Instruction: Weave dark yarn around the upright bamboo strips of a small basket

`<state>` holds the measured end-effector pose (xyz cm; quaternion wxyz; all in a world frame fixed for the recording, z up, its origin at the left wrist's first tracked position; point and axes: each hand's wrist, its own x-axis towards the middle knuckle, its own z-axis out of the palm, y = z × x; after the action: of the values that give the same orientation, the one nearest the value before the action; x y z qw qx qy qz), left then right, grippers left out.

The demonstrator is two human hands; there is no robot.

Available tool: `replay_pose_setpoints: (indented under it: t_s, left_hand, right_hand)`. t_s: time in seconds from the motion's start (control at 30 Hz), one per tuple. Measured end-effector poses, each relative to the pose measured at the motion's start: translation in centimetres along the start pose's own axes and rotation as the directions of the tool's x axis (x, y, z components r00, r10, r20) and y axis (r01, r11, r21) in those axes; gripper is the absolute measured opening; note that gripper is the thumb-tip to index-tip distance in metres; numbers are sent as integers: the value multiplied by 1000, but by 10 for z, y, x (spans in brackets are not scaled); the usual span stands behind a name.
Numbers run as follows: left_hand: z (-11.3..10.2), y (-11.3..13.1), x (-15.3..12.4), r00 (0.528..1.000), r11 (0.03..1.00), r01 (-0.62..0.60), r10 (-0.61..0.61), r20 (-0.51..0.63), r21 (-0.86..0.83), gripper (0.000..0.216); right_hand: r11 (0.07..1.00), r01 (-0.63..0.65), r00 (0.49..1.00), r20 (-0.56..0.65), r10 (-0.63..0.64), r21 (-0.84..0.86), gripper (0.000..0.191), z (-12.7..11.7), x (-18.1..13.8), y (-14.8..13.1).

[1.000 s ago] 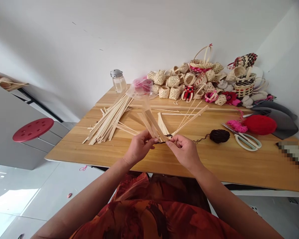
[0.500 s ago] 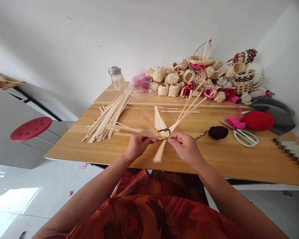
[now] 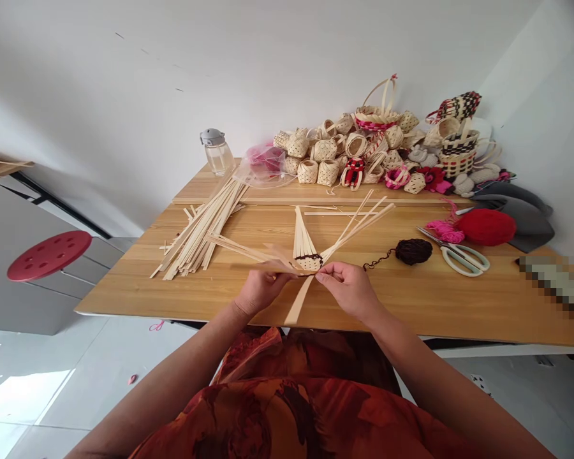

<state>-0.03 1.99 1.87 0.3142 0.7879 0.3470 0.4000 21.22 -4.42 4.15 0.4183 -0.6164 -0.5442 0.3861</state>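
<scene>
Both hands hold a small woven piece [image 3: 309,261] of pale flat strips just above the wooden table [image 3: 411,299]. Its loose strips fan out toward the back, the left and down over the near edge. My left hand [image 3: 258,288] pinches the strips on its left side. My right hand [image 3: 347,287] pinches its right edge, where a dark brown yarn runs off to a dark brown yarn ball [image 3: 413,251] lying on the table.
A heap of loose strips [image 3: 203,226] lies at the left. Several small woven baskets [image 3: 363,146] are piled along the back wall beside a glass jar [image 3: 215,152]. Scissors [image 3: 459,255], a red yarn ball [image 3: 486,227] and pink yarn [image 3: 442,231] sit right. A red stool [image 3: 48,254] stands left.
The woven piece has been turned and lowered flat toward the table. One strip now hangs down over the near edge. Both hands stay pinched on it.
</scene>
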Motion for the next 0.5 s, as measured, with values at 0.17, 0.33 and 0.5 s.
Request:
replay_pose_setpoints:
  t_s: [0.17,0.33,0.5]
  left_hand:
    - [-5,-4,1,998,997,-47,44,49,63,17]
    - [-6,-2,3,989,988,-142,139,49,68,14]
    - [-6,8,4,985,989,-141,137,101,35,15]
  right_hand:
    - [999,15,1000,-4,-15,-43,28,2,-1,7]
    - [978,106,992,-47,-116,-178,20,1,-4,6]
    - [952,179,983,2,-185,-248,20,-2,-4,7]
